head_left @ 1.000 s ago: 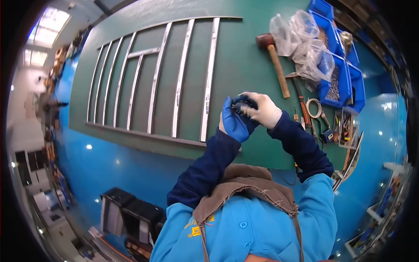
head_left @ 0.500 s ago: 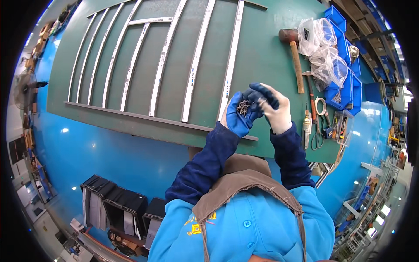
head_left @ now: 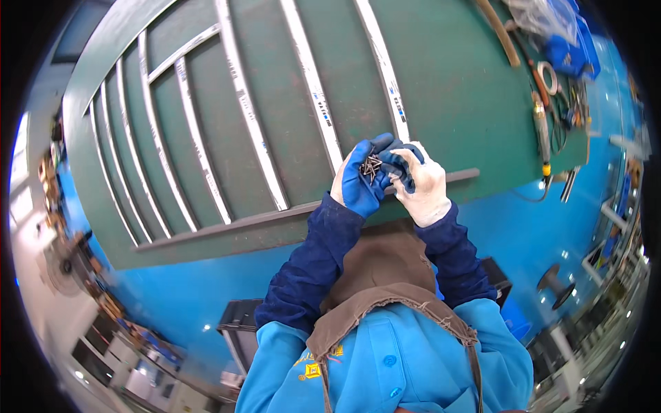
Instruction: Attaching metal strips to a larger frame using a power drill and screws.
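Metal fasteners, short, thin and dark grey, lie in a loose heap in the cupped palm of my left hand. My left fingers, in a blue-coated glove, are bent up around the heap into a half-closed bowl, open at the top. My right hand, gloved in white with blue-coated fingers, is just beside it; those fingers are curled inward with a gap behind the tips, which reach to the left glove. Whether they pinch a fastener I cannot tell.

Both hands are above the near edge of the green workbench, over the dark near rail of a ladder-like metal frame. Its silvery crossbars run away from me, two of them ending close to my gloves. Well off to my right on the bench are a slim corded tool with a yellow end, a pale ring-shaped roll, a wooden handle, and clear plastic bags against a blue bin.
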Demonstrator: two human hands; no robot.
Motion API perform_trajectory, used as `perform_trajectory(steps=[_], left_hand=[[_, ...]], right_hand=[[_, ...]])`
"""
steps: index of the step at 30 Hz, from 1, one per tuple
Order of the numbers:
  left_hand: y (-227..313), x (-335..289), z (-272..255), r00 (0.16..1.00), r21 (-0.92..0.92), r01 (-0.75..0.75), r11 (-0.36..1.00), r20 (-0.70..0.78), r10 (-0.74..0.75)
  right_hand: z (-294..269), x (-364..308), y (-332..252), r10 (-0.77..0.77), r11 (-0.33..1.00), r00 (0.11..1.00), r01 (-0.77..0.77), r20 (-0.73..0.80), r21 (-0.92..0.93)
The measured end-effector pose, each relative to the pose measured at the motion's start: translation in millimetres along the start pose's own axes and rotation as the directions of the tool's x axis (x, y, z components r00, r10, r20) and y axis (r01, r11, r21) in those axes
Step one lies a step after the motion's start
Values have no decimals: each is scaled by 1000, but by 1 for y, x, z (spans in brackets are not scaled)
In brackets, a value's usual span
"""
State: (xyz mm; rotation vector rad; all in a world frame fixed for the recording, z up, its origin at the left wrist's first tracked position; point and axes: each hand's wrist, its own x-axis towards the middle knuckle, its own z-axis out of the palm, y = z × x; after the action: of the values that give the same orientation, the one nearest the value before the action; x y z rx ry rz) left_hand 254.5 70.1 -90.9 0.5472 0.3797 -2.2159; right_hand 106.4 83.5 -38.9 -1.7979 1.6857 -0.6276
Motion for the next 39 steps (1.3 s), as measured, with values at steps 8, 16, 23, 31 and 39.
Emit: perform_trajectory(steps=[8, 16, 23, 31, 39], left_hand=[[-9, 19, 5, 998, 268, 14, 963, -61, 3], [-15, 27, -15, 997, 544, 70, 836, -62, -43], [-8, 24, -22, 991, 490, 93, 867, 39, -129], [34, 16, -2, 995, 860, 37, 508, 15, -99], [41, 58, -16, 859, 478, -484, -733, 418, -296]], right_hand=[[26, -27, 27, 67, 996, 929, -44, -365, 71], [24, -41, 37, 163, 937, 954, -230, -253, -264], [28, -63, 59, 241, 743, 881, 102, -406, 662], [47, -116, 86, 479, 508, 768, 153, -425, 848], [56, -126, 109, -122, 979, 693, -33, -710, -200]])
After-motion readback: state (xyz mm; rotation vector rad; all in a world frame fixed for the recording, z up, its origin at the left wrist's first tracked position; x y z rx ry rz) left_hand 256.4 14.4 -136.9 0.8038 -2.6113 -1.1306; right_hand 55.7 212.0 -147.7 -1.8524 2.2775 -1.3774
